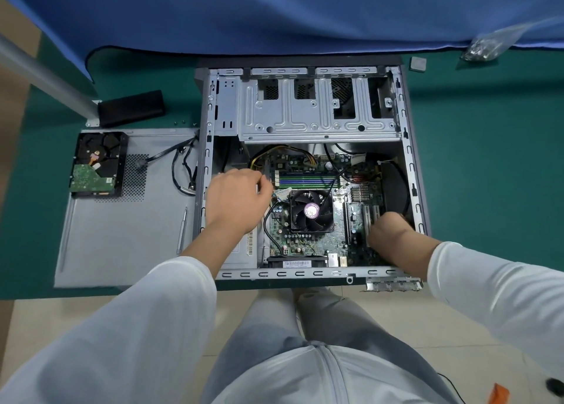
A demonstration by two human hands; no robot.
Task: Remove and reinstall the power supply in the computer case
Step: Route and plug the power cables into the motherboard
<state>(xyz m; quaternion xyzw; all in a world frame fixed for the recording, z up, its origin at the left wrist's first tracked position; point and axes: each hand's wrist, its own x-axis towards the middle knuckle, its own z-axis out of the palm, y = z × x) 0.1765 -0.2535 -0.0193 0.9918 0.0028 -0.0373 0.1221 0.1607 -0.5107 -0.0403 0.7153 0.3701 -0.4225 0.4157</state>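
The open computer case (pixel 410 147) lies flat on the green table, motherboard up. The grey power supply (pixel 244 248) sits in its near left corner, largely under my left wrist. My left hand (pixel 235 199) reaches over it, fingers curled and pinching a power connector (pixel 268 187) at the motherboard's left edge, beside the RAM slots. Yellow and black power cables (pixel 274 152) arc above that spot. My right hand (pixel 392 229) rests knuckles-up inside the near right corner by the expansion slots. Its fingers curl under and are hidden.
The removed side panel (pixel 122 236) lies left of the case with a hard drive (pixel 97 162) and a screwdriver (pixel 182 229) on it. Loose screws (pixel 183 123) and a black block (pixel 131 107) sit behind it. A screw bag (pixel 485 46) lies far right.
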